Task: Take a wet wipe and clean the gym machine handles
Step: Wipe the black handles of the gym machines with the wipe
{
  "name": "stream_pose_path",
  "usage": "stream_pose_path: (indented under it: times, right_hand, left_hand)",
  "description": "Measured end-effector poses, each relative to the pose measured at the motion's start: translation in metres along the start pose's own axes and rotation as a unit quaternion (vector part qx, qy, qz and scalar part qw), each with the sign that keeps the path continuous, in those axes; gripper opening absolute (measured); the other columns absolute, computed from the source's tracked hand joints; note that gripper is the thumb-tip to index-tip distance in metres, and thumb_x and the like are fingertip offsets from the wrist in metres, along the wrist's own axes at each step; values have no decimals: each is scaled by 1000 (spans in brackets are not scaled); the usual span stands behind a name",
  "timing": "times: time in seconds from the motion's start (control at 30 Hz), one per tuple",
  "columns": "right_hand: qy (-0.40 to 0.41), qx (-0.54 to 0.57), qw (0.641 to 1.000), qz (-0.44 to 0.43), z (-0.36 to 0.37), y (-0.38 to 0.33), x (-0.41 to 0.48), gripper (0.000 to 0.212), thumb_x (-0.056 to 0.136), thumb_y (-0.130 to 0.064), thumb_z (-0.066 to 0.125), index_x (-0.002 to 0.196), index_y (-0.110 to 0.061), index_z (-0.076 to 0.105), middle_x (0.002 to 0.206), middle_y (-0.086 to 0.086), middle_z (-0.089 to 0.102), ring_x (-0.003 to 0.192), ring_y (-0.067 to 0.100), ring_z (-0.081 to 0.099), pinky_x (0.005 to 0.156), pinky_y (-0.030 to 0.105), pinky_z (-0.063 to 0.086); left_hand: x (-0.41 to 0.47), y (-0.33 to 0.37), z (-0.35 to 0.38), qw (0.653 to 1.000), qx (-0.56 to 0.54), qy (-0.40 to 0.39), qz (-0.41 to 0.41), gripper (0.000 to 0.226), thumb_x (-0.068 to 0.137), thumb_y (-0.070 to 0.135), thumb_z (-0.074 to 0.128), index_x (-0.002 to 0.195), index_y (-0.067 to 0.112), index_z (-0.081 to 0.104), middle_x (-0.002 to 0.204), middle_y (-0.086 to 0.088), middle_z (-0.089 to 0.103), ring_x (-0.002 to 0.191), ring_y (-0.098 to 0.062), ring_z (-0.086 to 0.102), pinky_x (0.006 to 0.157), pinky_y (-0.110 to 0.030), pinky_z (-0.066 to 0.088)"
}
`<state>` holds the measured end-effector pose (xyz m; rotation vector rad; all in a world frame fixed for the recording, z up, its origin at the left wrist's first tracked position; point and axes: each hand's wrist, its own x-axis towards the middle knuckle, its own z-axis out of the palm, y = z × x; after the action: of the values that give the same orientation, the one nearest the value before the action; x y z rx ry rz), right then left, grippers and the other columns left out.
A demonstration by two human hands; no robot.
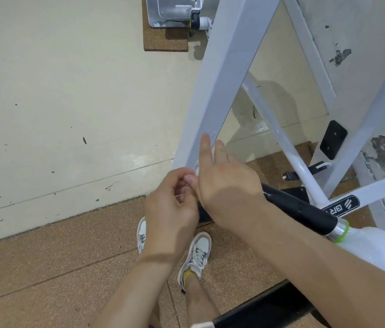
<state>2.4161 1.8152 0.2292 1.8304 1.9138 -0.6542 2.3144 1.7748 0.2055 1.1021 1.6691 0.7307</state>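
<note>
Cork-brown speckled flooring [56, 268] and a scuffed cream wall [68, 114] back the white-painted steel machine frame [212, 91]. My left hand [170, 209] curls its fingers in to the thumb, pinching what I judge to be the thin white wet wipe [195, 165]. Only a pale edge of the wipe shows, between the hands at the frame's lower end. My right hand [229, 185] has straight, parted fingers, clamping nothing visible. The black cylindrical rubber handle [300, 209] runs from its chrome collar [339, 229] at lower right up-left, with its free end hidden beneath the hands. I would spread the wipe, wrap that end, then draw toward the collar, turning.
</note>
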Motion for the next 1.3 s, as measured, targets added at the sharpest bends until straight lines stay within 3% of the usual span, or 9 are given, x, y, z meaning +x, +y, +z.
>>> stream_pose_path:
  times: [0.13,0.3,0.43,0.57,0.7,0.87,1.0,1.13,1.3]
  right_hand:
    - [-11,6,1000,-3,-4,-12,13,69,100,-39,23,149,-5,-11,158,23,-5,141,36,24,105,42,32]
    - [92,-60,990,-86,24,-5,-16,57,92,-16,19,140,10,34,148,31,30,136,42,35,105,47,41]
    - [-12,8,1000,-16,-7,1,3,70,99,-24,32,149,0,-10,159,21,3,136,34,37,91,40,40]
    - [1,6,1000,-12,-6,3,-6,65,92,-11,24,148,4,-6,158,22,6,139,32,32,98,40,40]
    - [138,-14,987,-86,15,15,-35,59,79,-13,27,127,6,56,129,23,59,118,32,59,93,41,50]
    - [117,186,974,-54,-6,40,-36,49,86,-6,56,131,-22,47,107,-2,67,95,21,64,83,33,51]
    - [136,200,970,-9,-12,41,-33,25,93,-23,51,116,-20,42,86,2,63,79,22,62,70,37,51]
    - [-28,280,958,60,-24,50,-17,29,95,-34,47,111,-15,63,104,5,69,96,22,63,87,41,51]
    - [-11,378,925,29,-28,61,-19,19,91,-32,56,99,-23,71,98,-6,72,96,12,65,92,37,50]
  left_hand:
    - [11,-3,-6,999,-18,11,-39,29,89,9,60,114,22,68,93,7,73,82,0,66,82,-26,54]
    - [11,4,-11,999,-38,-14,-25,44,76,17,48,112,29,70,101,7,74,97,-5,67,91,-34,53]
    - [10,7,-11,1000,-5,-22,5,38,89,17,55,125,27,62,112,12,69,95,14,60,84,-7,46]
    - [12,11,-10,989,70,-55,121,32,97,25,53,127,25,61,125,17,61,113,3,57,97,-13,41]
    - [22,2,-12,956,165,-72,230,35,97,30,48,126,19,62,126,8,63,117,-4,54,99,-12,37]
    - [35,1,0,856,334,-141,369,48,101,34,34,138,6,47,139,-10,52,128,-28,47,105,-41,41]
    - [61,14,4,832,371,-203,360,48,102,36,21,111,15,63,103,-2,62,92,-23,56,84,-35,43]
    - [83,26,15,872,348,-262,224,44,102,36,24,75,16,53,78,-4,60,78,-25,56,71,-38,44]
    - [39,3,-8,800,436,-200,361,49,101,30,28,146,11,35,153,-6,36,144,-22,27,115,-42,23]
